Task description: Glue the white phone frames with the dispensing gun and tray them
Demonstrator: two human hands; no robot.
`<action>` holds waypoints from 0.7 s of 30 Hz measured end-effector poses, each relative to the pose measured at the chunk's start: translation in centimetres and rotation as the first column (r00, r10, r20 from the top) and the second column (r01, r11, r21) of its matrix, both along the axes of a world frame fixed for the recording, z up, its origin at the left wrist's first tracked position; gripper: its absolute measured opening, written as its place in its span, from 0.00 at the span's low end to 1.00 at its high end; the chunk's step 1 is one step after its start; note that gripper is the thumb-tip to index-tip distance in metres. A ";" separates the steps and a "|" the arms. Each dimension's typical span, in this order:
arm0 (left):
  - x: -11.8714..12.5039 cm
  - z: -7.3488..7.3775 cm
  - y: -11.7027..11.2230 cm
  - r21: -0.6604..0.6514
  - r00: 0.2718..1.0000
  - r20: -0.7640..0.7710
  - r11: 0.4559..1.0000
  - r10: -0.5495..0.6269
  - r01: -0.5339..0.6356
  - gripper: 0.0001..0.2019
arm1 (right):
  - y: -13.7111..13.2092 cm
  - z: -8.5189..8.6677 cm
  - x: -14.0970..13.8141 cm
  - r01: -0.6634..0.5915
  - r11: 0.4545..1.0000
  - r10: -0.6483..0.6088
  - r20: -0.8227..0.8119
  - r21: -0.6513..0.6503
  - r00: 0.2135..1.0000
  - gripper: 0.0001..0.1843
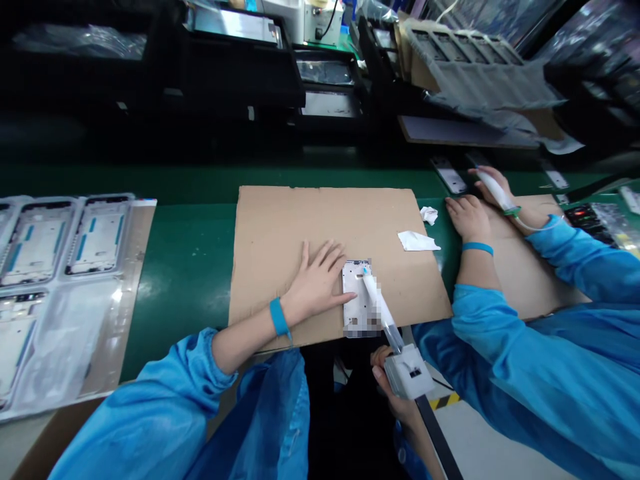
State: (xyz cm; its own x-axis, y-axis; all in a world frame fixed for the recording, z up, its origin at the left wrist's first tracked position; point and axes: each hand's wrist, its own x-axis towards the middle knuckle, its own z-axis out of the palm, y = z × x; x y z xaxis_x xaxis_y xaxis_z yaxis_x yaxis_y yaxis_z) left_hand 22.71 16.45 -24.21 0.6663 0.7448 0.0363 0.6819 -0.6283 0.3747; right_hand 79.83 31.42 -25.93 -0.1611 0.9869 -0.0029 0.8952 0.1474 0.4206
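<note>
My left hand (pixel 320 281) lies spread on the cardboard sheet (pixel 280 227), its thumb resting on the left edge of a flat phone frame (pixel 355 310). The frame is pale metal with small holes and lies near the front edge of the cardboard. From below, my right hand (pixel 393 390) grips a white syringe-like dispenser (pixel 410 373), its box-shaped body partly covering my fingers. The dispenser's tube slants up to the left, and its narrow blue-tipped end is over the upper right of the frame. Whether the tip touches the frame I cannot tell.
Crumpled white paper (pixel 429 215) and a flat scrap (pixel 417 241) lie to the right. A co-worker's hands (pixel 470 217) work close by, one holding a white tube (pixel 495 190). Left stands a clear tray (pixel 107 293) with several phone frames; black bins (pixel 240 73) line the back.
</note>
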 end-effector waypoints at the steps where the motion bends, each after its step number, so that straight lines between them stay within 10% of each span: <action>1: 0.0 0.0 0.0 0.000 1.000 0.000 1.000 0.001 -0.001 0.44 | 0.0 0.1 -0.2 0.027 1.000 -0.027 -0.013 -0.011 1.000 0.38; 21: 0.0 -0.1 0.1 0.018 1.000 0.001 1.000 0.003 -0.003 0.44 | -1.0 1.7 -2.7 0.205 0.972 -0.215 -0.082 -0.116 0.973 0.37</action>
State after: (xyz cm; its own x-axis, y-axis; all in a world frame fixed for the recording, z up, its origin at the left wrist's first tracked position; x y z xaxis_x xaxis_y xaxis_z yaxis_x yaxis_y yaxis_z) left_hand 22.67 16.51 -24.33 0.6641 0.7460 0.0502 0.6834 -0.6328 0.3641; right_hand 77.15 30.46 -24.27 0.0453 0.9935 -0.1040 0.9454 -0.0090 0.3258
